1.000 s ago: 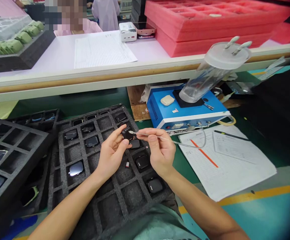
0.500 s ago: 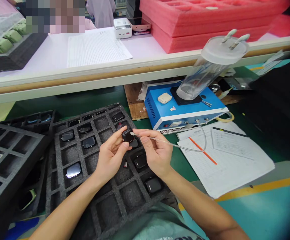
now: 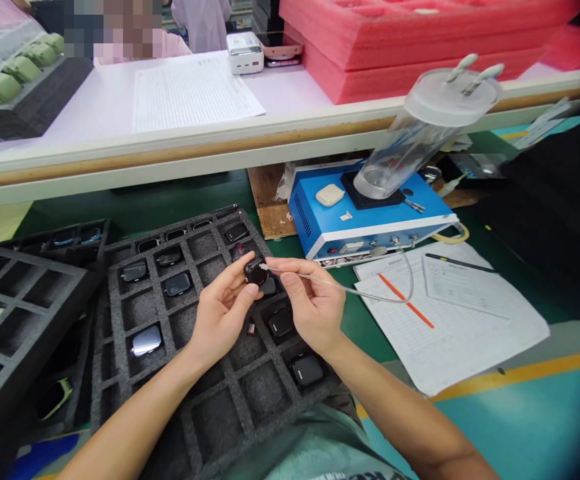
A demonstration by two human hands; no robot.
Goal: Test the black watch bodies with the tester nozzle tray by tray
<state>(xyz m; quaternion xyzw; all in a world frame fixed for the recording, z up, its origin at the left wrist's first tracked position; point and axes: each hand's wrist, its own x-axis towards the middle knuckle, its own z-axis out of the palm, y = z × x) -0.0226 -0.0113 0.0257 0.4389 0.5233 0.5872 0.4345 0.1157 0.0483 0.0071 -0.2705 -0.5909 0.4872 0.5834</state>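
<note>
From where I stand, the two hands sit closer together than a second ago. The right hand [image 3: 315, 303] has edged in from three o'clock, while the small black device [image 3: 255, 272] is still in the left hand [image 3: 223, 313]. I take that as steadying work at the point of contact; little differs from half a second ago.

The left thumb and fingers grip the device by its edges, above the dark foam tray [image 3: 265, 397]. The right fingers pinch a thin clear line [image 3: 370, 295], whose pale tip [image 3: 264, 267] meets the device; whether it is seated, I can't tell. The line loops out past three o'clock, then back to the blue box [image 3: 385, 217] at two.

The device looks dark, compact and round-cornered, tilted in the grip; its finer markings are too small to read.
</note>
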